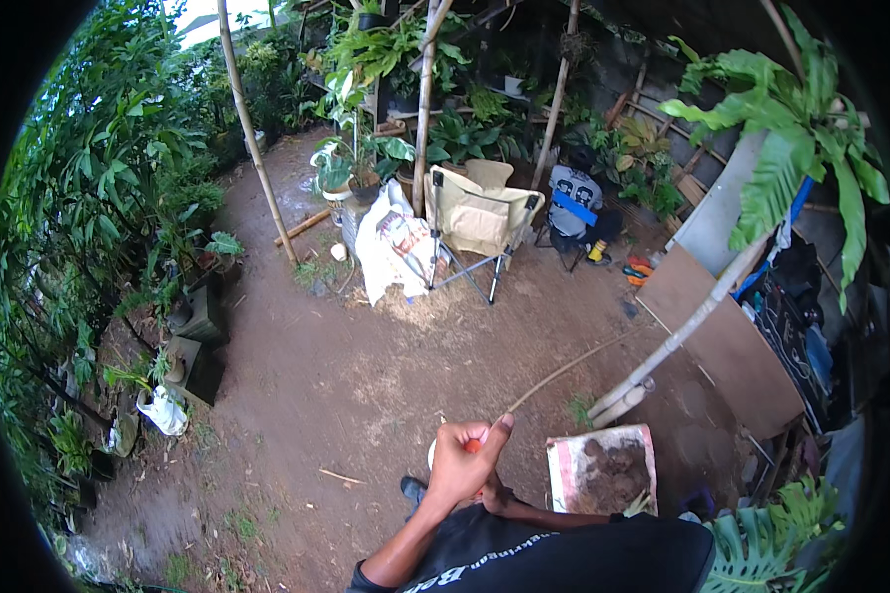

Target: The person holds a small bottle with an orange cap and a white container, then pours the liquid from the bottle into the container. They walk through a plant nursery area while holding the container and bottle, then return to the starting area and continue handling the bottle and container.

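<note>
My left hand [461,461] is closed around a small orange-red thing [472,445], mostly hidden by the fingers, with the thumb pointing up. Close below and behind it is my right hand [495,495], largely covered; its fingers and what they hold cannot be made out. A bit of red shows between the two hands. Part of a white rounded thing [432,454] appears just left of my left hand. From near the thumb tip a long thin stick [564,368] runs up to the right; whether it is held or lies on the ground is unclear.
A white sack with soil [564,474] lies right of my hands. Beyond stand a beige folding chair [482,215] and a stuffed white sack [386,252]. A person [575,196] sits low behind the chair. A leaning bamboo pole [682,333] and a brown board [719,333] are at right.
</note>
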{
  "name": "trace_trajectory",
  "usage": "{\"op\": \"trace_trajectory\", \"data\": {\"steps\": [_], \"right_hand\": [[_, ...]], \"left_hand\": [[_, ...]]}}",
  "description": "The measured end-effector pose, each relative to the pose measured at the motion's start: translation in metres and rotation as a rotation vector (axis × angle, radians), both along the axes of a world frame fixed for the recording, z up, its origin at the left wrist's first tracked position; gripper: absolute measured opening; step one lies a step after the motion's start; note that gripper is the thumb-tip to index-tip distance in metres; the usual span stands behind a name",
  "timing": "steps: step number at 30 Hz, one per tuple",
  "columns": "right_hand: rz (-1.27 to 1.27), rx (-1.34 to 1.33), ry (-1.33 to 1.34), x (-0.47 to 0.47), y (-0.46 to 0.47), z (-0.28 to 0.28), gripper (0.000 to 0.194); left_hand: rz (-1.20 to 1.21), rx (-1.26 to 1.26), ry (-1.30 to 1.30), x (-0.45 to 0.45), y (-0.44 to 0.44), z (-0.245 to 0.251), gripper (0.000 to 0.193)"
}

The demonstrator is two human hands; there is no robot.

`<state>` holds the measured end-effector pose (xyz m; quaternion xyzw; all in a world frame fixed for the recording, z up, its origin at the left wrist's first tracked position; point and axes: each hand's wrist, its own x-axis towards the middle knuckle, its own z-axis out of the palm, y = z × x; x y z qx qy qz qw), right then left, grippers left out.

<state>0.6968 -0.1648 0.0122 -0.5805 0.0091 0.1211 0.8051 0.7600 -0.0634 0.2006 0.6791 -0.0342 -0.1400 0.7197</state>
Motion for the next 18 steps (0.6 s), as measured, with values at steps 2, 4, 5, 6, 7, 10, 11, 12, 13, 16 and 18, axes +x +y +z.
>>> {"op": "trace_trajectory", "data": {"steps": [2, 4, 5, 6, 7, 10, 11, 12, 13, 16, 18], "right_hand": [[0.031, 0.054, 0.055, 0.023, 0.016, -0.011, 0.054], [-0.006, -0.005, -0.042, 0.031, 0.020, -0.015, 0.054], [-0.028, -0.030, -0.091, 0.036, 0.022, -0.016, 0.053], [-0.017, -0.062, -0.116, 0.043, 0.025, -0.016, 0.053], [0.023, -0.013, -0.071, 0.050, 0.027, -0.018, 0.053], [0.241, 0.080, 0.120, 0.071, 0.025, -0.021, 0.053], [0.307, 0.098, 0.161, 0.079, 0.025, -0.022, 0.053], [0.384, 0.122, 0.195, 0.091, 0.024, -0.022, 0.053], [0.348, 0.053, 0.281, 0.099, 0.028, -0.021, 0.053], [0.505, 0.022, 0.217, 0.133, 0.021, -0.012, 0.055], [0.549, -0.041, 0.205, 0.162, 0.020, -0.009, 0.056]], "left_hand": [[0.030, 0.041, 0.006, 0.022, 0.009, 0.000, 0.053], [0.034, 0.024, -0.015, 0.037, 0.013, -0.001, 0.052], [0.029, 0.040, -0.050, 0.045, 0.015, -0.002, 0.052], [0.025, 0.062, -0.092, 0.053, 0.017, -0.002, 0.052], [0.019, 0.107, -0.099, 0.059, 0.019, -0.003, 0.051], [0.076, 0.048, 0.007, 0.083, 0.024, -0.009, 0.051], [0.100, 0.039, 0.026, 0.092, 0.027, -0.012, 0.051], [0.122, 0.052, 0.018, 0.100, 0.030, -0.014, 0.051], [0.148, 0.066, 0.010, 0.107, 0.033, -0.016, 0.052], [0.232, 0.079, 0.017, 0.133, 0.044, -0.021, 0.052], [0.292, 0.094, 0.049, 0.153, 0.047, -0.023, 0.052]]}}
